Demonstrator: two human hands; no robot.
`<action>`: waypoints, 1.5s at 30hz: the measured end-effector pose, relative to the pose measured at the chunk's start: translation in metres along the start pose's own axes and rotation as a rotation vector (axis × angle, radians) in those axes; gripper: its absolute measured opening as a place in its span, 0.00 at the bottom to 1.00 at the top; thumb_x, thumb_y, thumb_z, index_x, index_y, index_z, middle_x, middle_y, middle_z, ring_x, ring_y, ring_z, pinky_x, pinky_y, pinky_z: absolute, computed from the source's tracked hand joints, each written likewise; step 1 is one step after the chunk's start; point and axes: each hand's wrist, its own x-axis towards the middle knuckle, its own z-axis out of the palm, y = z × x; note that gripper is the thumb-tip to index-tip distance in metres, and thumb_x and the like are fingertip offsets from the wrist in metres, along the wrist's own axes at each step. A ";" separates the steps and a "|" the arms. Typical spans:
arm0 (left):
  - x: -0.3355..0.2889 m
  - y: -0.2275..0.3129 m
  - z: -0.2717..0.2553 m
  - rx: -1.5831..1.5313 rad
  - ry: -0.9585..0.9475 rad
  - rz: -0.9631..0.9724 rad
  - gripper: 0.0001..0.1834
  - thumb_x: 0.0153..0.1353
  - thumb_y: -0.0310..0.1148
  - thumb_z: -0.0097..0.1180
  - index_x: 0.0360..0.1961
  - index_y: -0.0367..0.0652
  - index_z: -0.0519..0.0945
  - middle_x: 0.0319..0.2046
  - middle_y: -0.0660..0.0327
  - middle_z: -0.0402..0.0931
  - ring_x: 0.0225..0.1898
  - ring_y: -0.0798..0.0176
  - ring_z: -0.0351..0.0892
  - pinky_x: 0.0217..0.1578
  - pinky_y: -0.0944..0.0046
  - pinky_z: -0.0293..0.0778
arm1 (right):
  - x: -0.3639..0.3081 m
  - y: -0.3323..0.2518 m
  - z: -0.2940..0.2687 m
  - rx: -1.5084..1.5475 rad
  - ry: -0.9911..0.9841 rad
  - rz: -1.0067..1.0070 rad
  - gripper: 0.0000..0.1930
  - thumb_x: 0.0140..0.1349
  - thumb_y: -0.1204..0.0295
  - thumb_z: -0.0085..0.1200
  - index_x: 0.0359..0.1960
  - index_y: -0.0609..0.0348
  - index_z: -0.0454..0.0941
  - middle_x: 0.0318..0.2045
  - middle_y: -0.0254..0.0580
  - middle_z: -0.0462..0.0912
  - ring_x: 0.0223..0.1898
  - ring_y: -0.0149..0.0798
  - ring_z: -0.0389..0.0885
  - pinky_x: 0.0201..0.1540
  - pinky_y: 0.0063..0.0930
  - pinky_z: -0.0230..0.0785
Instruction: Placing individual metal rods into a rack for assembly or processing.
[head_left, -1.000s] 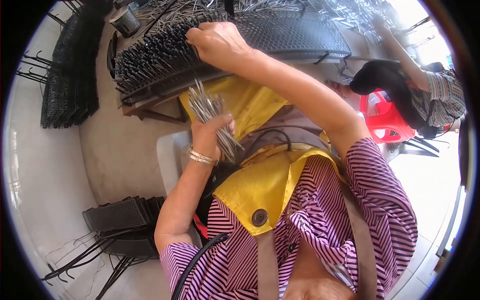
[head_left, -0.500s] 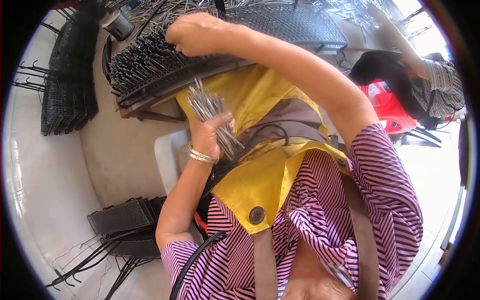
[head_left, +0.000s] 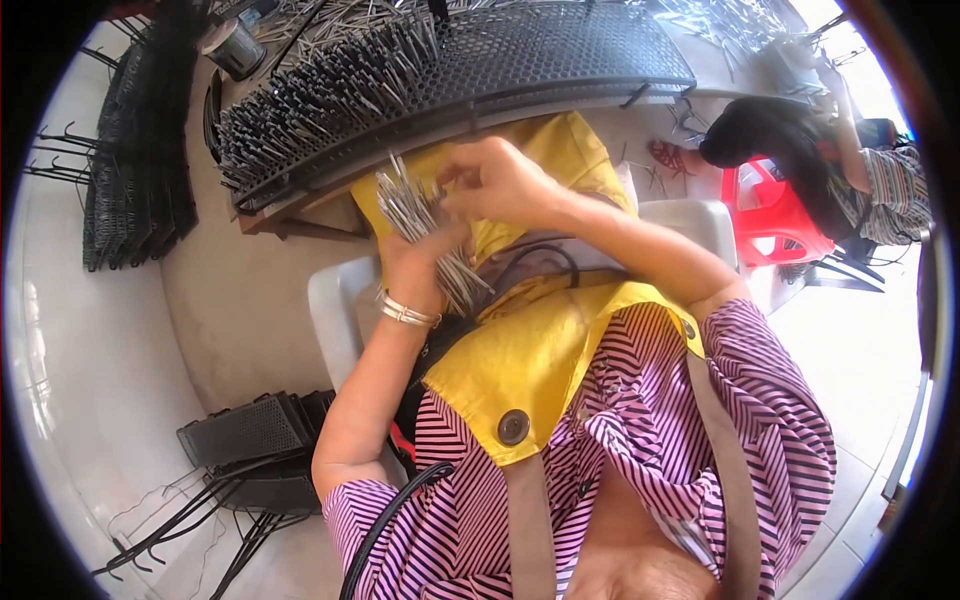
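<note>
- Left grip (head_left: 428,258): closed around a bundle of thin metal rods (head_left: 402,207), tips fanned out above the fist, tails sticking out below it. Two bracelets (head_left: 406,312) on the wrist just below.
- Right grip (head_left: 500,190): just right of the bundle's upper part, fingers bent. Motion blur there; can't tell if it's pinching a rod.
- Long black perforated panel (head_left: 545,65): beyond both grips, on the worktop (head_left: 264,223). Its left part is packed with upright dark rods (head_left: 310,110); holes right of them are bare.
- Loose rods (head_left: 345,22): scattered farther out, behind the panel.
- Metal can (head_left: 234,50): far out, up and left of the left grip.
- Yellow apron (head_left: 490,375): under and below both grips.
- Black panel stack (head_left: 140,170): well left of the left grip.
- Red plastic stool (head_left: 785,215): well right of the right grip, co-worker (head_left: 890,195) beside it.
</note>
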 end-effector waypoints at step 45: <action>0.050 0.005 0.078 0.001 -0.094 -0.324 0.13 0.43 0.19 0.55 0.33 0.34 0.69 0.20 0.58 0.70 0.18 0.64 0.70 0.19 0.68 0.67 | 0.134 0.051 -0.105 -0.085 0.761 -0.551 0.06 0.48 0.72 0.56 0.26 0.61 0.74 0.17 0.49 0.74 0.20 0.47 0.75 0.23 0.32 0.66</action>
